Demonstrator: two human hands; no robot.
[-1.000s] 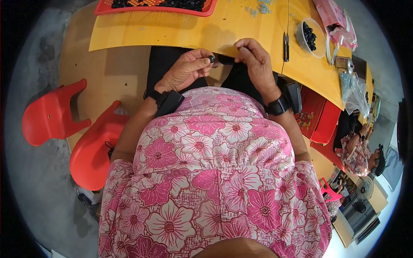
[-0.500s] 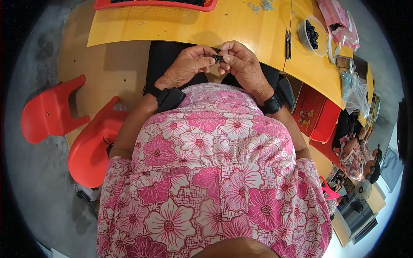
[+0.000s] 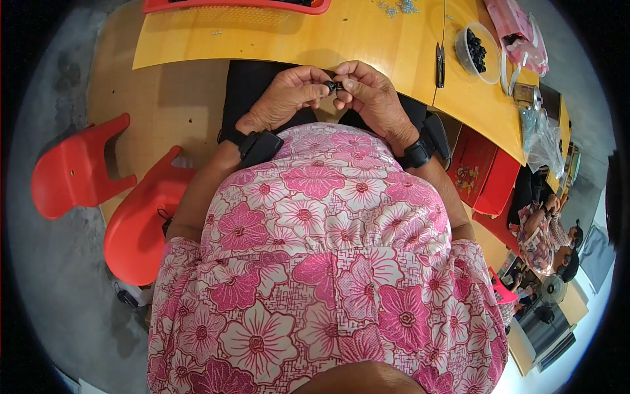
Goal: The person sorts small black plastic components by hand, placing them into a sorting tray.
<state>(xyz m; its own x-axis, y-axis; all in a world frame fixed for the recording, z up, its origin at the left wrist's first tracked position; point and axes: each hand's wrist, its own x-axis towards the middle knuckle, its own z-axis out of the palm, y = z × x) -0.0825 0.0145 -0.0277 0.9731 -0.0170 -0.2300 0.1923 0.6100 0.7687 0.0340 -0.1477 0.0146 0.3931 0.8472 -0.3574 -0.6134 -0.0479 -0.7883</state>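
Observation:
A small rounded black part (image 3: 333,86) is held between my two hands, just off the table's near edge and above my lap. My left hand (image 3: 283,98) is closed, pinching its left end between thumb and fingertips. On the other end, my right hand (image 3: 373,97) is also closed, with thumb and forefinger around it and the other fingers curled. The part is too small to tell its exact kind. Similar-looking black pieces (image 3: 475,51) lie in a clear round plastic bowl (image 3: 491,71) at the right. Dark thread snips (image 3: 440,69) rest beside the bowl.
A red basket (image 3: 243,8) of dark pieces stands at the far edge of the yellow table (image 3: 367,41). Small silvery-blue pieces (image 3: 401,8) lie beyond. A pink bag (image 3: 515,31) and clear plastic bag (image 3: 546,152) are rightward. Red chairs (image 3: 65,174) stand left; a person (image 3: 535,240) sits right.
My hands have shifted very slightly, and a little more of the black part shows between the fingertips. Both hands keep their pinch on it.

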